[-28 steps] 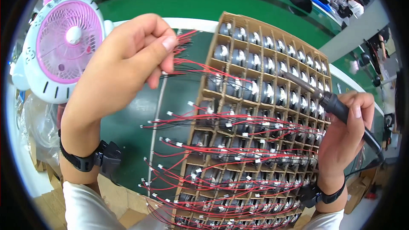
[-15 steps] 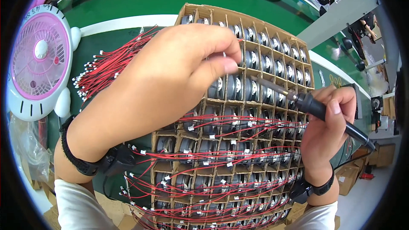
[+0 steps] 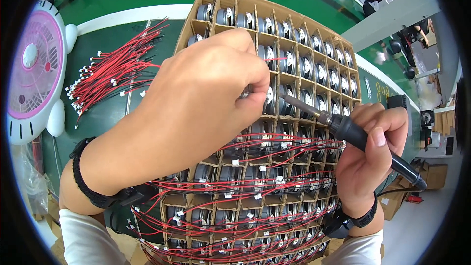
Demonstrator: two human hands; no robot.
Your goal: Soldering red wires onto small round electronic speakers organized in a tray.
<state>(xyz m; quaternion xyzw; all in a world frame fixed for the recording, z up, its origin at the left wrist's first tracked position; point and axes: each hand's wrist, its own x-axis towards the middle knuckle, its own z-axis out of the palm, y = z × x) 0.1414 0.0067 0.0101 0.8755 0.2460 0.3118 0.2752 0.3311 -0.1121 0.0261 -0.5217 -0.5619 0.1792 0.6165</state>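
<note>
You are gripping a soldering iron (image 3: pixel 349 131) in your right hand (image 3: pixel 373 154), your thumb and fingers closing around its black handle. The iron is lying across that hand, its bare metal shaft reaching out at ten o'clock and the butt of the handle sticking out behind at four o'clock, so its long axis is running from ten to four. Its tip is hovering over the middle rows of a cardboard tray (image 3: pixel 248 4), just beside the fingertips of your left hand (image 3: pixel 211 78), which are sitting at nine o'clock from it. Your left fingers are pinching together on a red wire (image 3: pixel 277 59); your knuckles are hiding the exact spot where they are meeting it. The wire's free end is showing at about one o'clock from those fingertips, pointing toward three o'clock, almost level, and lying at twelve o'clock from the iron's tip, apart from it. Round speakers (image 3: pixel 224 16) are standing on edge in the tray's compartments, and red and black leads (image 3: pixel 245 185) with white connectors are trailing across the lower rows, toward six o'clock. At ten o'clock from the tray's middle, a loose bundle of wires (image 3: pixel 117 64) is resting on the green bench (image 3: pixel 100 135), and a pink-and-white fan (image 3: pixel 37 59) is standing farther out beyond it.
</note>
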